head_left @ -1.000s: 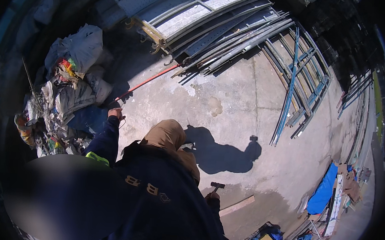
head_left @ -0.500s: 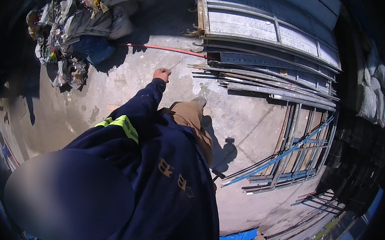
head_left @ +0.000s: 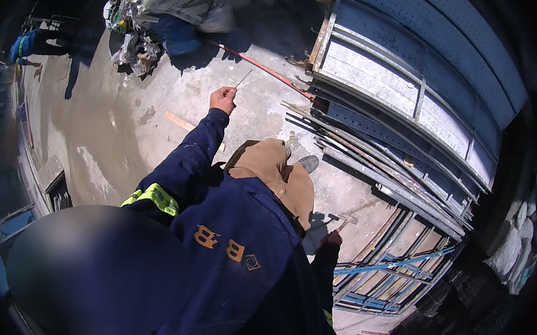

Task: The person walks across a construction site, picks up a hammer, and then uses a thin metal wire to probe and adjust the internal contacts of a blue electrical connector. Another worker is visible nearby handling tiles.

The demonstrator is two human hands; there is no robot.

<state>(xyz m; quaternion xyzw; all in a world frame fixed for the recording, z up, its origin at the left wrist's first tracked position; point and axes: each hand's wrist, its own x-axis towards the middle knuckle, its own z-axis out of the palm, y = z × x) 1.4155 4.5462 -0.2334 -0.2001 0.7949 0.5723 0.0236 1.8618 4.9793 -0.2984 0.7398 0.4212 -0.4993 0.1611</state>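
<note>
Concrete floor (head_left: pixel 119 163): grey, stained in places, running out to the left of the plank stack and below it.

Plank stack (head_left: pixel 374 81): long metal platforms with rails, hooks at the left end; serves as landmark for all entries.

Wearer: navy top (head_left: pixel 245 228) with a yellow-green reflective band on the left sleeve, brown trousers (head_left: pixel 269 161); below and left of the plank stack.

Metal frames (head_left: pixel 399 264): several, lying flat below the plank stack, a blue bar across them.

Bag heap (head_left: pixel 168 5): pale, crumpled sacks and wrappings, with a dark blue bag (head_left: pixel 181 35) at its lower side; left of the plank stack.

Pipes (head_left: pixel 379 181): a bundle laid along the lower edge of the plank stack.

White sacks (head_left: pixel 515 241): beyond the lower right end of the plank stack, partly in shade.

Second person (head_left: pixel 25 46): blue clothing, far left of the plank stack; detail too small to tell.

Red pole (head_left: pixel 269 73): on the floor, slanting from the bag heap to the left end of the plank stack.

Timber piece (head_left: pixel 179 121): pale, flat on the floor, well left of the plank stack.

Hammer (head_left: pixel 347 218): below the plank stack, beside the frames, head uppermost. Right hand (head_left: pixel 333 237), shaded: grip closed round the handle.

Thin rod (head_left: pixel 243 79): left of the plank stack, tilted up and right, exact kind unclear. Left hand (head_left: pixel 223 99): grip closed, fingertips pinching its lower end.
</note>
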